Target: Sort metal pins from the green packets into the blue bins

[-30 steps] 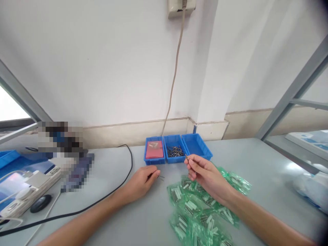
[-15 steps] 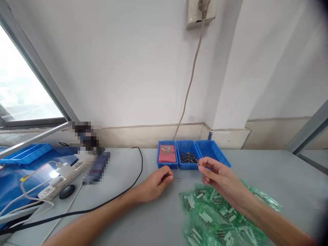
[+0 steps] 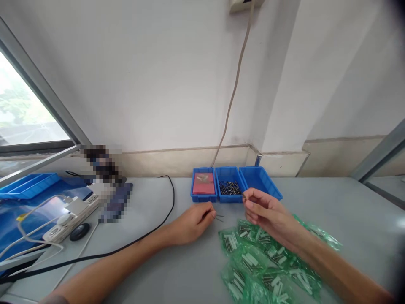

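Note:
My left hand (image 3: 193, 220) rests on the grey table (image 3: 177, 270) with its fingers pinched on thin metal pins (image 3: 219, 218) that stick out to the right. A little above the table, my right hand (image 3: 264, 211) pinches a small pin (image 3: 243, 196) between thumb and forefinger, just in front of the blue trays. The middle blue tray (image 3: 228, 188) holds several dark pins. The left tray (image 3: 203, 185) has a red sheet in it, and the right tray (image 3: 259, 182) looks bare. Green plastic bags (image 3: 262, 261) of small parts lie under my right forearm.
A black cable (image 3: 148, 232) curves across the table on the left. Further left are a white power strip (image 3: 69, 215), a blue tray (image 3: 28, 185) and a blurred-out object. A beige cord (image 3: 234, 88) runs down the wall behind the trays.
The view has swung left and slightly down. Both hands keep their pinches; my right hand sits a little closer to the middle tray.

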The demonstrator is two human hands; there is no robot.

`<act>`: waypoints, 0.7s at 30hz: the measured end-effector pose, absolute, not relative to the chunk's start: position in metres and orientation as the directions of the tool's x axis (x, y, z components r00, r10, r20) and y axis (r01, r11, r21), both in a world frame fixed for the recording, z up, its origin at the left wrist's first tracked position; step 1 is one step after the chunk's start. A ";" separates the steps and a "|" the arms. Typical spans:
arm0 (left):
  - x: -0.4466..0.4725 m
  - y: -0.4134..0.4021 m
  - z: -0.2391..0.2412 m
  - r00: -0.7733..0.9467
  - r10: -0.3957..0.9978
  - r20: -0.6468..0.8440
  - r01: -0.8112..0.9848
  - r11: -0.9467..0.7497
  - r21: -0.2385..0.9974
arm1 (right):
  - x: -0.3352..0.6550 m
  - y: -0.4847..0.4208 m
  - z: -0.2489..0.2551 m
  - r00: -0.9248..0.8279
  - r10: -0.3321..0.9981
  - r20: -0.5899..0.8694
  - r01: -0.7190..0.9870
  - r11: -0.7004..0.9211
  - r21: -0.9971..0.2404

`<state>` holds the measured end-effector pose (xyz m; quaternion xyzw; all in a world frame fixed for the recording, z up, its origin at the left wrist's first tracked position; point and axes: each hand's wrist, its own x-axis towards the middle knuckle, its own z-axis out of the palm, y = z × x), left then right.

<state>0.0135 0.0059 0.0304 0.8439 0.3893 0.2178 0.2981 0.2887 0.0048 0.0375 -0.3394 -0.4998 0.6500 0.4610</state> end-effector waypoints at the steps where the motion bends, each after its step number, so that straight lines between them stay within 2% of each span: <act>1: 0.014 0.006 0.029 0.604 0.784 0.143 0.531 -0.529 0.662 | 0.289 0.004 0.036 -0.333 0.942 0.038 -0.192 -0.029 -0.981; 3: 0.014 0.005 0.026 0.611 0.778 0.150 0.537 -0.546 0.643 | 0.289 0.002 0.034 -0.322 0.944 0.068 -0.067 0.049 -0.997; 5: 0.013 0.005 0.022 0.609 0.778 0.151 0.538 -0.546 0.642 | 0.290 0.000 0.032 -0.322 0.945 0.063 -0.032 0.056 -0.998; 11: 0.010 0.011 0.013 0.601 0.786 0.145 0.513 -0.518 0.685 | 0.292 -0.003 0.035 -0.368 0.928 -0.063 -0.276 -0.174 -0.945; 15: 0.009 0.013 0.011 0.617 0.778 0.118 0.489 -0.497 0.717 | 0.293 -0.003 0.035 -0.342 0.938 -0.049 -0.293 -0.156 -0.943; 17: 0.009 0.012 0.011 0.618 0.779 0.110 0.482 -0.486 0.729 | 0.293 -0.003 0.032 -0.312 0.950 -0.020 -0.190 -0.083 -0.978; 19: 0.008 0.012 0.011 0.609 0.785 0.112 0.479 -0.477 0.737 | 0.291 -0.004 0.028 -0.289 0.956 0.053 0.028 0.064 -0.998; 21: 0.008 0.011 0.011 0.601 0.791 0.119 0.471 -0.470 0.746 | 0.290 -0.006 0.024 -0.236 0.950 0.207 0.233 0.262 -0.937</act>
